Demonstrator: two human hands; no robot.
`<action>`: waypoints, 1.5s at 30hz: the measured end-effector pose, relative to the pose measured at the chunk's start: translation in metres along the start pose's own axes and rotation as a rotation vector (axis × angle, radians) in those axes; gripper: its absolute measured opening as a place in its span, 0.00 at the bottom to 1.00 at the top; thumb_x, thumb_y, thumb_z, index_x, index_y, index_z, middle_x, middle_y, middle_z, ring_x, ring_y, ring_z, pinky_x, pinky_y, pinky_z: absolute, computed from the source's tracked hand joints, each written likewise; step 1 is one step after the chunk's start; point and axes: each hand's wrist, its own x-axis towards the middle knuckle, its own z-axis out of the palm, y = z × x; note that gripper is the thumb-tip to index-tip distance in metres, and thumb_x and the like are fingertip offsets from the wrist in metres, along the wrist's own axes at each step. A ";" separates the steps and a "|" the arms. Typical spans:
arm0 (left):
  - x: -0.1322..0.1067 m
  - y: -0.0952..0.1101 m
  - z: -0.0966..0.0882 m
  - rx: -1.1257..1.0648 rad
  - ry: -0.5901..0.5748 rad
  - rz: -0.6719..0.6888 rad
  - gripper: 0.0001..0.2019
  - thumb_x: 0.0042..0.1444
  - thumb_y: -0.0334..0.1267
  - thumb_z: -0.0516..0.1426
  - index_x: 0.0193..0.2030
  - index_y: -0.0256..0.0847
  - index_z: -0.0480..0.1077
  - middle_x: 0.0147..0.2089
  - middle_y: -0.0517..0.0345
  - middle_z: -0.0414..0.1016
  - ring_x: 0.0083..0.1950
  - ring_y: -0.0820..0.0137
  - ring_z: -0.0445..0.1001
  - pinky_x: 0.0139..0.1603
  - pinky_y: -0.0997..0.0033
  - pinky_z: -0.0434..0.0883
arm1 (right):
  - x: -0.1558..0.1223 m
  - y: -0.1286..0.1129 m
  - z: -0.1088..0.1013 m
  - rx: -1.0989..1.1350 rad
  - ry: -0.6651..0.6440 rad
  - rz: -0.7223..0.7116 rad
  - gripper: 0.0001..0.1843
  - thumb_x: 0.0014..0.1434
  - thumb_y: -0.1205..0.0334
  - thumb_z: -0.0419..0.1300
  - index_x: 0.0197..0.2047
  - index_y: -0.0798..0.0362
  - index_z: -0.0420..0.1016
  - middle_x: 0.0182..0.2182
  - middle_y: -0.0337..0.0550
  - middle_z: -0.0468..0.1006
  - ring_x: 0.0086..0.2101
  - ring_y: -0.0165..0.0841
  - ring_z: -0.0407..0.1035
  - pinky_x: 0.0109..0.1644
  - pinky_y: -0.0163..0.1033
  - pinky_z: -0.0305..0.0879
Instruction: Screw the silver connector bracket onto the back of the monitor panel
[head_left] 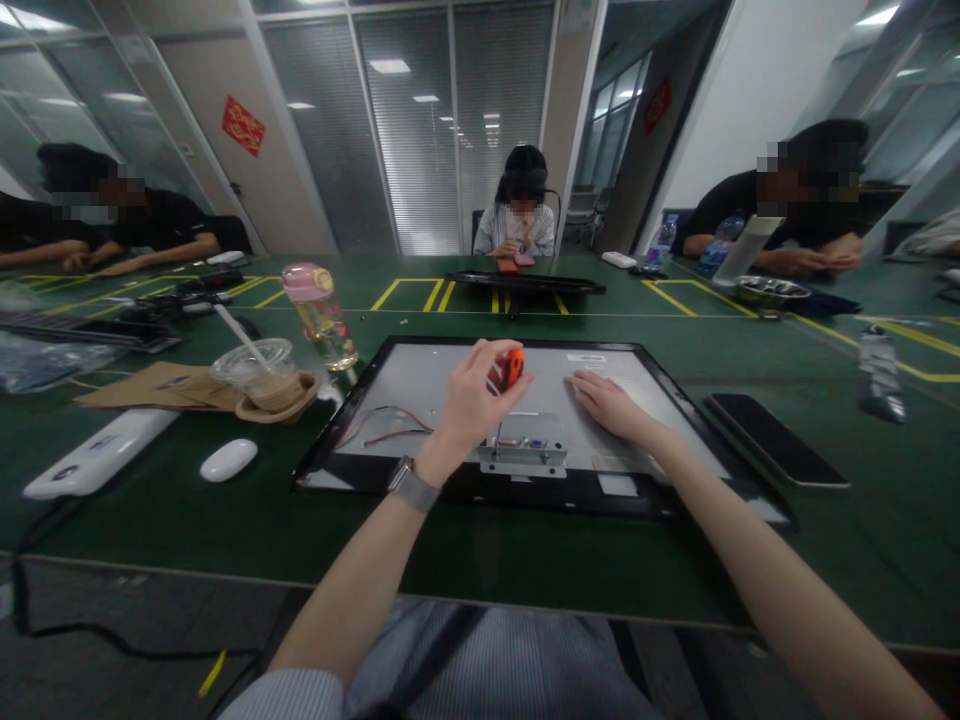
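A flat monitor panel (405, 375), grey metal backed with a black frame, lies on the green table in front of me. My left hand (476, 392) is closed around the orange and black handle of a screwdriver (513, 368). Its thin shaft points down toward a metal bracket (525, 455) with ports, near the panel's front edge. Whether the tip touches a screw I cannot tell. Flat on the panel, to the right of the bracket, rests my right hand (607, 402), fingers stretched out and holding nothing. Thin loose wires (390, 415) lie on the panel's left part.
Left of the panel are a pink-lidded bottle (319, 310), an iced drink cup (259, 370), a white mouse-like case (229, 460) and a white power bank (101, 455). A black phone (772, 435) lies at right. Several people sit around the table.
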 end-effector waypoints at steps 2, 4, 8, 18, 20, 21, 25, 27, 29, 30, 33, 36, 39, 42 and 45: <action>-0.001 -0.001 0.002 0.013 0.017 0.006 0.13 0.59 0.36 0.65 0.50 0.41 0.72 0.42 0.58 0.74 0.27 0.80 0.70 0.24 0.82 0.69 | 0.000 0.000 -0.001 -0.002 -0.005 0.005 0.26 0.71 0.60 0.45 0.68 0.52 0.70 0.67 0.56 0.69 0.66 0.48 0.63 0.69 0.57 0.59; -0.002 -0.001 0.004 0.020 0.021 0.021 0.12 0.59 0.36 0.64 0.49 0.41 0.71 0.42 0.59 0.74 0.28 0.79 0.70 0.25 0.82 0.69 | 0.000 -0.001 -0.002 -0.002 -0.006 0.011 0.26 0.71 0.60 0.45 0.68 0.52 0.70 0.67 0.55 0.69 0.66 0.47 0.63 0.69 0.56 0.59; -0.003 -0.001 0.005 0.024 0.020 0.066 0.12 0.59 0.34 0.65 0.48 0.40 0.71 0.41 0.59 0.73 0.29 0.79 0.70 0.27 0.80 0.70 | 0.000 -0.001 -0.002 0.000 -0.015 0.018 0.27 0.71 0.60 0.44 0.68 0.54 0.69 0.67 0.57 0.69 0.67 0.48 0.62 0.69 0.57 0.59; -0.004 -0.004 0.005 0.049 0.009 0.099 0.13 0.60 0.36 0.64 0.50 0.41 0.70 0.41 0.59 0.72 0.31 0.77 0.71 0.30 0.79 0.70 | 0.000 0.003 0.002 0.000 -0.011 0.014 0.27 0.72 0.59 0.44 0.68 0.53 0.69 0.67 0.56 0.69 0.66 0.49 0.62 0.68 0.59 0.60; -0.004 -0.005 0.006 0.063 0.015 0.102 0.13 0.60 0.36 0.64 0.49 0.41 0.70 0.41 0.60 0.71 0.32 0.76 0.71 0.30 0.78 0.70 | 0.000 0.003 0.002 -0.003 -0.017 0.017 0.28 0.72 0.58 0.43 0.68 0.54 0.68 0.67 0.57 0.69 0.67 0.49 0.62 0.68 0.59 0.59; -0.004 -0.005 0.006 0.075 0.017 0.101 0.12 0.60 0.36 0.65 0.49 0.41 0.70 0.40 0.60 0.71 0.32 0.76 0.71 0.31 0.77 0.70 | 0.000 0.003 0.002 -0.003 -0.019 0.019 0.28 0.72 0.58 0.43 0.69 0.54 0.68 0.68 0.57 0.68 0.67 0.50 0.61 0.69 0.59 0.59; -0.003 -0.006 0.005 0.069 0.041 0.110 0.09 0.60 0.35 0.64 0.44 0.41 0.69 0.37 0.60 0.71 0.33 0.74 0.71 0.32 0.76 0.70 | 0.001 0.003 0.002 -0.001 -0.021 0.017 0.28 0.72 0.59 0.43 0.69 0.54 0.68 0.68 0.57 0.68 0.67 0.49 0.62 0.69 0.59 0.59; -0.002 -0.005 0.003 0.027 0.054 0.098 0.07 0.62 0.37 0.63 0.40 0.41 0.68 0.34 0.62 0.70 0.31 0.75 0.70 0.31 0.76 0.69 | 0.001 0.003 0.002 0.000 -0.020 0.016 0.27 0.71 0.59 0.44 0.68 0.53 0.68 0.68 0.56 0.69 0.67 0.48 0.61 0.69 0.58 0.60; -0.001 -0.003 0.002 -0.014 0.054 0.059 0.08 0.63 0.39 0.62 0.37 0.41 0.67 0.31 0.64 0.68 0.29 0.76 0.69 0.31 0.76 0.68 | 0.002 0.003 0.002 -0.001 -0.019 0.023 0.27 0.71 0.59 0.45 0.68 0.51 0.69 0.68 0.54 0.69 0.67 0.48 0.62 0.68 0.58 0.60; 0.000 -0.001 0.000 -0.038 0.047 0.029 0.09 0.64 0.40 0.61 0.35 0.42 0.66 0.30 0.64 0.68 0.29 0.76 0.69 0.31 0.76 0.68 | 0.001 0.002 0.002 -0.001 -0.018 0.025 0.26 0.71 0.59 0.45 0.68 0.50 0.69 0.68 0.54 0.69 0.67 0.48 0.62 0.68 0.58 0.60; 0.004 0.003 -0.003 -0.175 -0.060 -0.117 0.09 0.65 0.42 0.59 0.37 0.42 0.66 0.31 0.63 0.70 0.30 0.75 0.72 0.30 0.76 0.69 | 0.001 0.001 0.002 -0.002 -0.016 0.028 0.27 0.71 0.59 0.45 0.68 0.52 0.69 0.68 0.55 0.68 0.67 0.48 0.62 0.69 0.58 0.60; 0.010 0.007 -0.006 -0.372 -0.186 -0.266 0.07 0.67 0.42 0.56 0.40 0.41 0.67 0.33 0.60 0.74 0.34 0.72 0.77 0.33 0.75 0.72 | 0.000 -0.001 0.001 -0.006 -0.012 0.032 0.27 0.72 0.60 0.44 0.68 0.52 0.69 0.68 0.56 0.68 0.67 0.48 0.61 0.69 0.59 0.59; 0.011 0.005 -0.010 -0.451 -0.219 -0.322 0.06 0.67 0.40 0.55 0.41 0.40 0.69 0.36 0.56 0.78 0.37 0.71 0.78 0.39 0.72 0.74 | 0.000 -0.002 0.000 -0.007 -0.018 0.036 0.27 0.72 0.60 0.44 0.68 0.51 0.68 0.68 0.56 0.68 0.67 0.48 0.61 0.69 0.60 0.58; 0.007 -0.005 -0.013 -0.457 -0.118 -0.307 0.08 0.67 0.37 0.54 0.43 0.39 0.73 0.39 0.54 0.78 0.40 0.71 0.78 0.41 0.71 0.75 | 0.000 -0.002 -0.001 0.002 -0.028 0.039 0.27 0.72 0.60 0.43 0.69 0.54 0.68 0.68 0.58 0.67 0.67 0.49 0.60 0.69 0.59 0.58; 0.002 -0.016 -0.017 -0.543 -0.056 -0.338 0.11 0.68 0.39 0.53 0.46 0.39 0.75 0.39 0.53 0.79 0.40 0.70 0.80 0.44 0.69 0.77 | 0.000 -0.002 -0.001 0.010 -0.031 0.043 0.28 0.72 0.59 0.43 0.69 0.52 0.68 0.69 0.57 0.67 0.68 0.49 0.60 0.69 0.61 0.58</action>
